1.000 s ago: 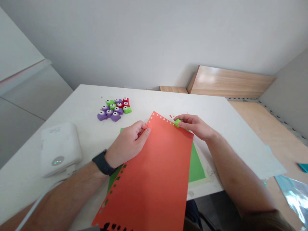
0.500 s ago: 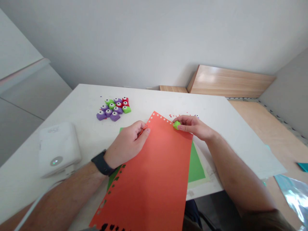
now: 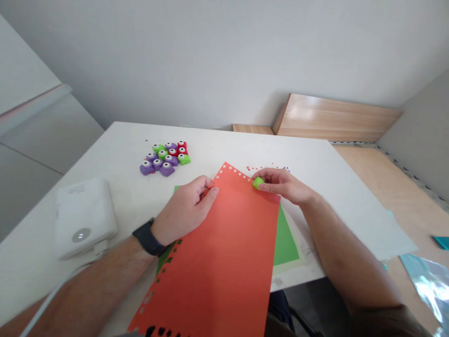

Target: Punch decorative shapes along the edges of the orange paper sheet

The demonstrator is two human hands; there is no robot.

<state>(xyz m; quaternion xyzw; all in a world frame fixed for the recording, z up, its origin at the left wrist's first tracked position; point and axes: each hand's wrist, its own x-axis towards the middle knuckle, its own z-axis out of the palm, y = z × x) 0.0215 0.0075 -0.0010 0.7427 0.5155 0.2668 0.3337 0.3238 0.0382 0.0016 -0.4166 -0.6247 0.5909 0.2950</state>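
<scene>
A white table (image 3: 217, 146) with small punches grouped toward its far side.
The punches (image 3: 163, 155), purple, green and red, sit close together, each with a white top. A white box (image 3: 84, 215) with a round button stands near the left edge. Green paper (image 3: 286, 243) lies nearer the front, mostly covered. Red scraps (image 3: 248, 168) are scattered right of centre.

Left of the grip sat a white box (image 3: 82, 210) and cable (image 3: 42, 308); beyond, rightward, stood a wooden board (image 3: 336, 117).
</scene>
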